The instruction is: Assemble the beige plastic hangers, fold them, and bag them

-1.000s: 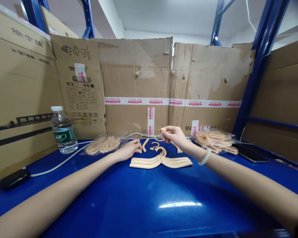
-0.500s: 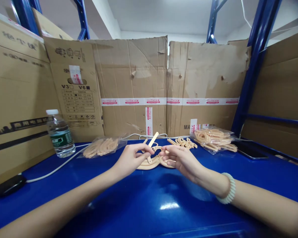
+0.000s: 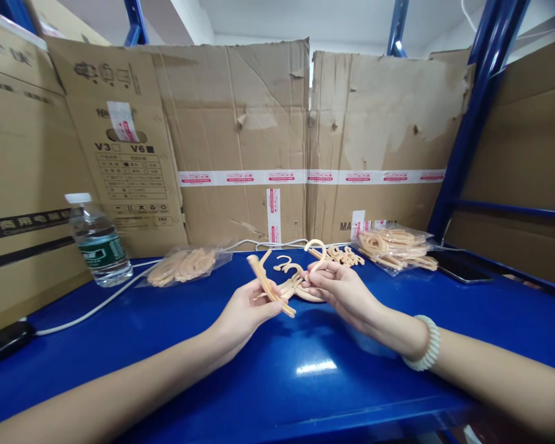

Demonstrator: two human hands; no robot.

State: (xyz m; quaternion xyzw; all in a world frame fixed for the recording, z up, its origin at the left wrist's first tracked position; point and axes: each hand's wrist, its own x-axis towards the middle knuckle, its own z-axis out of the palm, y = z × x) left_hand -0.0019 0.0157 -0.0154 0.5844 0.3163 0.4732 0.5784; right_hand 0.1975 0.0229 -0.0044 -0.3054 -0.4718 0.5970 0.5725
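Observation:
My left hand (image 3: 252,308) is closed on a beige plastic hanger arm (image 3: 264,280), a narrow strip that tilts up and to the left above the table. In my right hand (image 3: 340,287) a beige hanger hook (image 3: 321,245) is pinched between thumb and fingers, its curve pointing up. The two held parts are apart. Just behind the hands lie curved hanger pieces (image 3: 312,297) on the blue table, partly covered by my fingers. A loose hook (image 3: 284,262) rests beyond them.
A pile of hooks (image 3: 346,254) lies behind my right hand. Bagged hanger parts lie left (image 3: 182,266) and right (image 3: 393,246). A water bottle (image 3: 99,246), a black device with a white cable (image 3: 7,339) and a phone (image 3: 465,269) are on the table (image 3: 277,382). Cardboard (image 3: 240,123) stands behind.
My left hand has lifted the hanger arm and turned it to lean left. My right hand now has a hook in its fingers. The view has shifted slightly.

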